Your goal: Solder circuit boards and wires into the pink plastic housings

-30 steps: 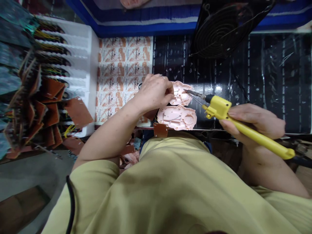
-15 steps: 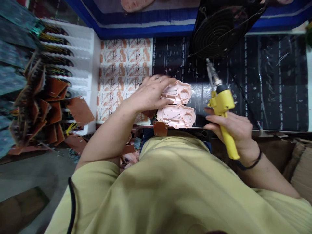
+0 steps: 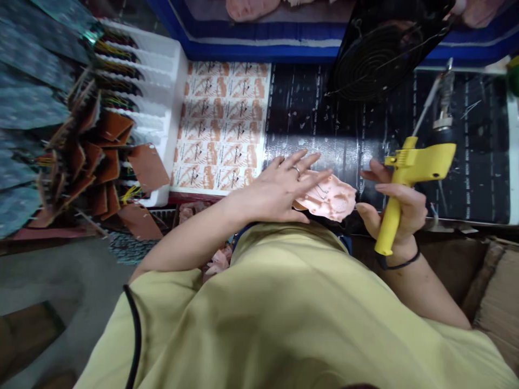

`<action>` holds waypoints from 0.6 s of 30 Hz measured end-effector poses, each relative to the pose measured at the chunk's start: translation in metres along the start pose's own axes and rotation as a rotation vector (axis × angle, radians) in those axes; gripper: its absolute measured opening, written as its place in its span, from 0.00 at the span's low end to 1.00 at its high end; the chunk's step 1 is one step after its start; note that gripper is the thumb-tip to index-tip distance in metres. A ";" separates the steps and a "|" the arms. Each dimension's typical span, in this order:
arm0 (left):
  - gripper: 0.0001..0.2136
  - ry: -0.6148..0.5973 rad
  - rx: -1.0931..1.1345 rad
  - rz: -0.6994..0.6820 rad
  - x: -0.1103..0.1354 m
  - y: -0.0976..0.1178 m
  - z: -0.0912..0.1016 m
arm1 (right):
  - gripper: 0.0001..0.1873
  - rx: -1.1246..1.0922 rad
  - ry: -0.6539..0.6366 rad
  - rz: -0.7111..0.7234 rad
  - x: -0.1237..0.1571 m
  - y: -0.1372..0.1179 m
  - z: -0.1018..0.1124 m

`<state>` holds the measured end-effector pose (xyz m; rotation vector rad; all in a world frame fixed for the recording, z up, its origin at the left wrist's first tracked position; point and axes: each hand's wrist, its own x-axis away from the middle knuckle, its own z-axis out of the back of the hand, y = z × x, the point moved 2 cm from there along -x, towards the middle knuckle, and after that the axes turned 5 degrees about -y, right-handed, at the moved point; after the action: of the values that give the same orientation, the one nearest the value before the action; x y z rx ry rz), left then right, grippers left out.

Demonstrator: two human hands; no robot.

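Observation:
My left hand [image 3: 284,189] lies flat with fingers spread on a pink plastic shell [image 3: 333,199] at the near edge of the black work mat [image 3: 365,135]. Thin wires show on the shell's inner face. My right hand [image 3: 395,208] grips the handle of a yellow soldering gun [image 3: 409,173], held upright to the right of the shell, its metal tip [image 3: 445,92] pointing up and away from the shell. A dark band circles my right wrist.
A black fan [image 3: 381,54] stands at the back of the mat. A printed orange-and-white sheet [image 3: 223,129] lies left of it. A white foam tray [image 3: 154,92] and a heap of brown circuit boards [image 3: 101,156] with coloured wires fill the left side.
The soldering gun left the pink shells, swung upright and moved right. My left hand went from pinching at the upper shell to lying flat over the shells, nearer my body.

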<state>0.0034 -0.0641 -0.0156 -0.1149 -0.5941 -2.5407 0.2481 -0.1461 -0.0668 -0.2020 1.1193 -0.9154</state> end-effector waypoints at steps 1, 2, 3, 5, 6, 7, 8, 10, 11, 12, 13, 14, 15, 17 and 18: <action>0.45 -0.008 -0.057 0.010 -0.001 0.006 -0.006 | 0.23 0.001 0.000 0.002 0.001 -0.001 0.001; 0.42 -0.007 -0.105 0.033 -0.001 0.011 -0.010 | 0.22 0.011 -0.008 0.001 0.001 -0.002 0.001; 0.39 -0.002 -0.143 0.060 0.000 0.014 -0.013 | 0.21 0.026 -0.017 -0.001 0.002 -0.003 0.001; 0.35 0.012 -0.188 0.106 0.008 0.017 -0.014 | 0.19 0.051 -0.020 -0.013 0.003 -0.006 0.001; 0.34 0.016 -0.196 0.127 0.016 0.018 -0.013 | 0.19 0.055 -0.011 -0.011 0.003 -0.007 0.001; 0.34 0.013 -0.191 0.146 0.027 0.018 -0.011 | 0.19 0.055 0.000 -0.004 0.003 -0.008 0.002; 0.36 0.003 -0.168 0.163 0.042 0.018 -0.008 | 0.19 0.054 0.007 0.003 0.003 -0.009 0.002; 0.39 -0.034 -0.073 0.207 0.078 0.015 -0.005 | 0.20 0.051 0.013 0.015 0.002 -0.009 0.002; 0.40 -0.050 -0.010 0.248 0.098 0.013 -0.006 | 0.21 0.054 0.013 0.023 0.002 -0.009 0.002; 0.39 -0.068 0.054 0.305 0.118 0.009 -0.008 | 0.22 0.058 0.016 0.031 0.001 -0.009 0.002; 0.39 -0.074 0.110 0.390 0.136 0.004 -0.011 | 0.22 0.063 0.016 0.034 0.001 -0.008 0.002; 0.40 -0.087 0.164 0.484 0.153 -0.002 -0.016 | 0.22 0.068 0.012 0.032 0.000 -0.008 0.001; 0.41 -0.109 0.225 0.570 0.168 -0.009 -0.023 | 0.22 0.071 0.002 0.027 0.000 -0.008 0.001; 0.44 -0.168 0.358 0.704 0.191 -0.024 -0.042 | 0.22 0.071 -0.020 0.008 -0.002 -0.008 0.000; 0.45 -0.200 0.424 0.749 0.199 -0.032 -0.052 | 0.21 0.070 -0.030 0.004 -0.002 -0.008 -0.001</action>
<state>-0.1825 -0.1562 -0.0364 -0.3649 -0.9434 -1.6585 0.2430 -0.1489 -0.0614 -0.1555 1.0578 -0.9443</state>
